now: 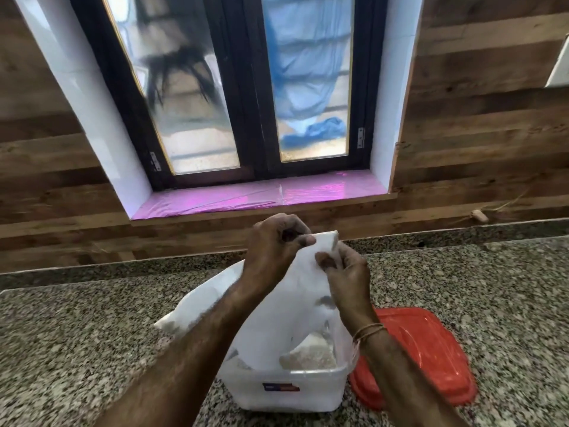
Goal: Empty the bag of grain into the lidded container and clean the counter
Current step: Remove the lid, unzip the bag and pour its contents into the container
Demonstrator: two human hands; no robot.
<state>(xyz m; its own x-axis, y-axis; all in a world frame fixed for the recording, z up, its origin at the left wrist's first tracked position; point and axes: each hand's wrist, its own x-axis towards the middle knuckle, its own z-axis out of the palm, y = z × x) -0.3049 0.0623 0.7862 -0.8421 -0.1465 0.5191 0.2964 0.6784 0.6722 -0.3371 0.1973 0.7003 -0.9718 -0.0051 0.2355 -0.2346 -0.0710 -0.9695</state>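
One white bag (277,309) is hanging upside down from both hands, and its mouth is sitting inside one white container (286,386) just below them. The bag is looking thin, soft and nearly flat, with one loose corner sticking out under the left forearm. The left hand (274,245) is pinching the top corner of the bag between thumb and fingers. The right hand (345,269) is gripping the same edge just beside and a little lower. A heap of pale grain (311,355) is showing in the container, below the right wrist. One red lid (431,352) is lying flat on the counter (77,343), to the right of the right forearm, beside the container.
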